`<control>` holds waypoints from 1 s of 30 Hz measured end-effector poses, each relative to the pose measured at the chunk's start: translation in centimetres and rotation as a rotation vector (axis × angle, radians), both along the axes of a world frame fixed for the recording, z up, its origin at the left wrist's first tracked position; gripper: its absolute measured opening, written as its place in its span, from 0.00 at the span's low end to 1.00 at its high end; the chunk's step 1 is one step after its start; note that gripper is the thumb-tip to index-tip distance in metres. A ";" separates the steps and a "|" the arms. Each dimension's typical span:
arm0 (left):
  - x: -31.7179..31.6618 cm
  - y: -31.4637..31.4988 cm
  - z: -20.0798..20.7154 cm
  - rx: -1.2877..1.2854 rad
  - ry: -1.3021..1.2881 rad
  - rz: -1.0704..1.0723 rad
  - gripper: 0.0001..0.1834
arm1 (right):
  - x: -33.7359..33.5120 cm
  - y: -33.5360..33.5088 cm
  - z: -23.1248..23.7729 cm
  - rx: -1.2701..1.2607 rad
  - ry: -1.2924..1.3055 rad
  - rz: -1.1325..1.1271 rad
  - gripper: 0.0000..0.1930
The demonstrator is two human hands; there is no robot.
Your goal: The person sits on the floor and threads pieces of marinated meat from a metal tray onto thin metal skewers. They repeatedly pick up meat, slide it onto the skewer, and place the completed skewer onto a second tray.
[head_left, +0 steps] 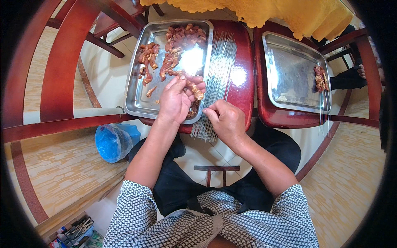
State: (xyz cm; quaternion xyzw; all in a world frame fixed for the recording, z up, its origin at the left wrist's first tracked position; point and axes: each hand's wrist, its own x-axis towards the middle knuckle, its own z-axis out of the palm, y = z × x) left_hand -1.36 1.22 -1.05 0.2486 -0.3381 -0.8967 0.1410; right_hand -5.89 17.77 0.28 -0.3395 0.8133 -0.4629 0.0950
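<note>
My left hand (177, 99) is palm up over the near right corner of a metal tray (133, 105), its fingers curled round pieces of raw meat (195, 90). My right hand (227, 120) is closed in a pinch on a thin metal skewer (205, 105) just right of that meat. Most of this skewer is hidden by the hands. More raw meat (187, 36) lies in the tray, heaped at the far side, with a smaller pile (148, 56) on the left. Beside the tray, many bare metal skewers (221, 62) lie in a loose bundle on a red wooden seat (242, 62).
On another red seat at the right stands a second metal tray (291, 68), with a few meat-loaded skewers (321, 78) at its right end. A blue bin (108, 144) with a plastic liner sits at lower left. A yellow cloth (256, 12) hangs at the far edge.
</note>
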 end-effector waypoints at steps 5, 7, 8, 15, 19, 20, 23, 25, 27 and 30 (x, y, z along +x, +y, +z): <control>-0.1 0.2 0.1 -0.047 -0.029 0.013 0.10 | -0.2 -0.6 -0.1 -0.018 -0.027 -0.011 0.09; -0.1 -0.2 0.1 -0.054 -0.042 0.039 0.10 | -0.4 -0.8 0.1 -0.050 -0.060 0.008 0.10; 0.0 -0.8 0.1 -0.050 -0.047 0.059 0.10 | -0.4 -0.7 0.5 -0.029 -0.103 0.042 0.10; 0.6 -2.5 0.4 -0.062 -0.056 0.071 0.11 | -0.1 0.9 0.4 0.011 -0.156 0.122 0.09; 0.3 -2.4 0.1 -0.078 -0.069 0.091 0.11 | -0.1 0.7 0.2 0.000 -0.103 0.111 0.08; 0.4 -2.2 0.0 -0.075 -0.074 0.092 0.11 | -0.1 0.6 0.2 0.003 -0.090 0.111 0.08; 0.3 -1.6 0.1 -0.075 -0.080 0.072 0.12 | 0.0 0.4 0.1 0.018 -0.054 0.105 0.08; 0.3 -1.4 0.1 -0.076 -0.081 0.058 0.12 | 0.0 0.2 0.0 0.034 -0.034 0.095 0.08; 0.2 -1.2 0.1 -0.079 -0.081 0.051 0.12 | -0.1 0.1 -0.1 0.022 -0.019 0.091 0.08; 0.2 -0.8 0.3 -0.088 -0.102 0.053 0.12 | -0.3 -0.1 -0.1 0.011 -0.004 0.098 0.08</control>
